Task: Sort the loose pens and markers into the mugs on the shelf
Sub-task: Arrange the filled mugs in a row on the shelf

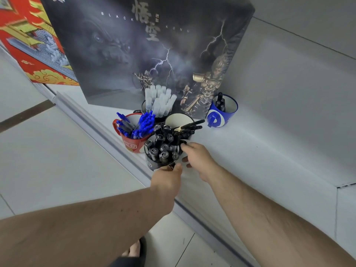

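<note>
Both hands grip the black mug [152,164] of black markers [163,147] at the white shelf's [269,151] front edge: left hand [167,177] at its base, right hand [198,158] at its side. Five mugs stand there; a dark box [134,45] leans on the grey wall [308,20].

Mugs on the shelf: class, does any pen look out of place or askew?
Yes. One black pen with gold trim lies almost flat across the top of the black pens, instead of standing in a mug like the rest. It sits in front of the white-lined mug.
</note>
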Action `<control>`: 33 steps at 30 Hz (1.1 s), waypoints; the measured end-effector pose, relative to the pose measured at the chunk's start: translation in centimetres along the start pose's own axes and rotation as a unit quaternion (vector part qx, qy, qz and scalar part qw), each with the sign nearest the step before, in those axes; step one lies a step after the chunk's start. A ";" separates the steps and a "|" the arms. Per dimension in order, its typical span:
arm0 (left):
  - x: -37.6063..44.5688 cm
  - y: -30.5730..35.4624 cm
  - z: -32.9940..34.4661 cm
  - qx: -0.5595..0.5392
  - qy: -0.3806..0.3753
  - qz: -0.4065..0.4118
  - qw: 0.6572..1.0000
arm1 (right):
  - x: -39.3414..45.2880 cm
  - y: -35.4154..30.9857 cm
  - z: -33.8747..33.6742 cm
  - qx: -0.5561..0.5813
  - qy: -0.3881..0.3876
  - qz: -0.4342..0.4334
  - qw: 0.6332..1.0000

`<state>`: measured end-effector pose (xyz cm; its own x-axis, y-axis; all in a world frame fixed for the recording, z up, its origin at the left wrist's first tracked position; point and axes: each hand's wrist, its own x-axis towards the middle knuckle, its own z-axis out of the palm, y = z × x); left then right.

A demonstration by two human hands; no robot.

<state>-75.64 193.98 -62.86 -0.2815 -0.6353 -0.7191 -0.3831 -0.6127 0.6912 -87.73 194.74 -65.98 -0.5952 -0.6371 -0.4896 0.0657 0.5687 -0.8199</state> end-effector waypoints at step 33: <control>1.5 2.7 0.9 0.196 -0.168 0.145 0.955 | 5.3 4.3 -12.0 0.109 0.333 0.038 0.936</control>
<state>-77.94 191.81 -62.11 -0.6671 -0.5240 -0.5295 -0.5281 -0.1688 0.8323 -100.27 200.03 -68.51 -0.9449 -0.0917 -0.3143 0.2462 0.4338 -0.8667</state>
